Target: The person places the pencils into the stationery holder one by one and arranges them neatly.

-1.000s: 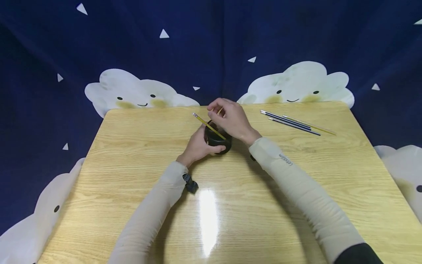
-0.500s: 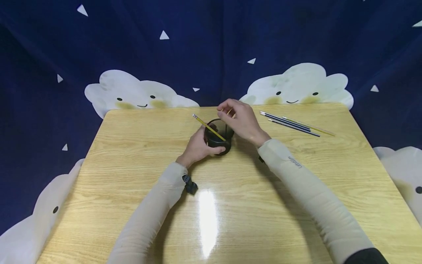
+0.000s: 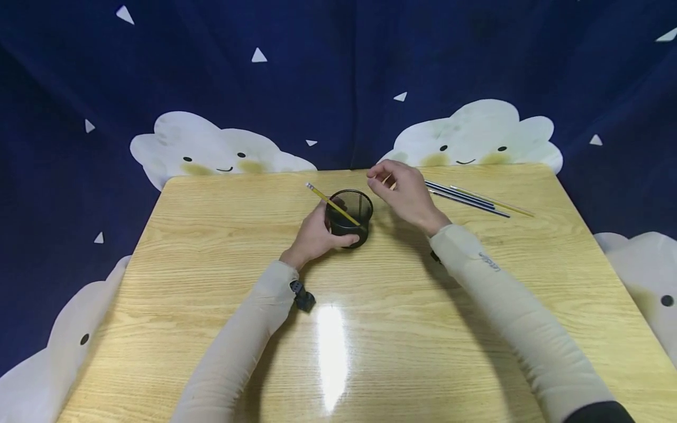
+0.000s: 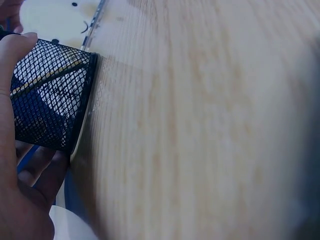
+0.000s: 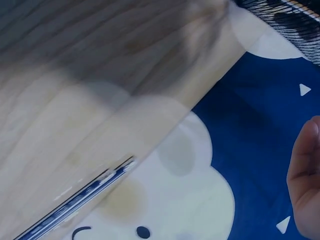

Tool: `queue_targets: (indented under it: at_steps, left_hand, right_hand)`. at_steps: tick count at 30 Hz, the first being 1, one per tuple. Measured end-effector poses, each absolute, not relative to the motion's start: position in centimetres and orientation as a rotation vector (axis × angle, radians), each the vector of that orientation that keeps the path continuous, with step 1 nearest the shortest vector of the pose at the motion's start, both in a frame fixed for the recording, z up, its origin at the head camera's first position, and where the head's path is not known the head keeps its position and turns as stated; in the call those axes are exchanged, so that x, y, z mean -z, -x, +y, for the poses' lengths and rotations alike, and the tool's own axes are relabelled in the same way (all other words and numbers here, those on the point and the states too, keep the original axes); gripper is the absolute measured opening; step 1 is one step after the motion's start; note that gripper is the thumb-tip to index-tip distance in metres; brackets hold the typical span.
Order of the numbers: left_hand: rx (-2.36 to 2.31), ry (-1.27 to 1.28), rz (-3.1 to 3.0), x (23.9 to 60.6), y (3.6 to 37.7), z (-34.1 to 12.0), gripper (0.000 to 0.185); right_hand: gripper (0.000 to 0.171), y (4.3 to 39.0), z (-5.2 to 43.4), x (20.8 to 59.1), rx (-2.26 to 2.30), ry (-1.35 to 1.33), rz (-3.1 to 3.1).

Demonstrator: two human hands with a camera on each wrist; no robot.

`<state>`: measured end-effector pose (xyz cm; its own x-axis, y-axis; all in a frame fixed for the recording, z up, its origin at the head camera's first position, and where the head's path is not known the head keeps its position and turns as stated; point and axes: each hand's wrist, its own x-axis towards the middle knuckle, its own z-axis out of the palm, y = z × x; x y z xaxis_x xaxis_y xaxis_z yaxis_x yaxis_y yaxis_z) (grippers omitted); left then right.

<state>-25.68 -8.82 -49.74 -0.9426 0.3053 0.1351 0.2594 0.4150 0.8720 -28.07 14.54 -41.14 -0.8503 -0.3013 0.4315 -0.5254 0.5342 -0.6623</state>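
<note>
A black mesh pen cup (image 3: 351,229) stands near the middle of the table's far side. My left hand (image 3: 313,236) grips it from the left, thumb across the near side and fingers round behind. A yellow pencil (image 3: 330,202) leans in the cup, its eraser end sticking out to the upper left. Through the mesh (image 4: 50,105) the pencil's slanted shaft shows in the left wrist view. Just right of the rim, my right hand (image 3: 404,191) is raised with loosely bent fingers and nothing visible between them. In the right wrist view, only part of this hand (image 5: 305,185) shows.
Several dark blue pencils (image 3: 465,198) and one yellow pencil (image 3: 502,204) lie loose on the wooden table (image 3: 222,223), right of my right hand. Behind the table's far edge hangs a navy curtain (image 3: 296,88) with clouds.
My right hand has moved from over the cup to its right, uncovering the rim and inside. The left hand keeps its grip, and the yellow pencil stays leaning in the cup.
</note>
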Motion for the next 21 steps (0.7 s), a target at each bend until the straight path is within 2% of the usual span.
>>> queue_targets:
  at_steps: [21]
  left_hand:
    - [-1.565, -0.522, 2.621, 49.7, 25.6, -8.8, 0.096]
  right_hand:
    - [0.013, 27.9, 19.8, 43.0, -1.082, -0.6, -2.606]
